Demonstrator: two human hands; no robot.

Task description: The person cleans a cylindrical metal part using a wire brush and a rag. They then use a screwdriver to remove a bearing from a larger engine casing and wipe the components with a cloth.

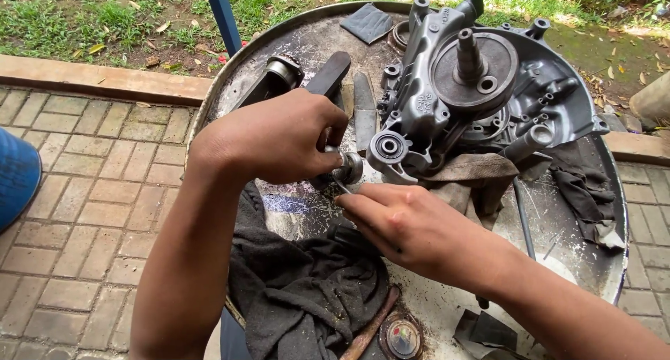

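Head view: the left hand (pixel 279 140) is curled around a small round metal part (pixel 347 168), a bearing or bush by the look of it, holding it just above the surface (pixel 307 42), a round metal drum top. The right hand (pixel 401 224) is pinched shut on a thin wire-like piece (pixel 342 187), perhaps a clip or pick, with its tip touching the underside of the part. The part sits between the two hands, just in front of the left fingers.

Just beyond the hands lies a grey engine case (pixel 481 88) with an upright shaft, propped on a tan rag (pixel 474 171). Beyond the left hand lie dark tools (pixel 328 74). Under the right wrist sits a crumpled dark cloth (pixel 300 290), and nearer the body a wooden handle (pixel 370 325).

The step in hand seems to be working the thin piece into or out of the part. The next move likely calls for a steady left grip and fine, small pressure from the right fingertips so the piece does not slip or spring away.
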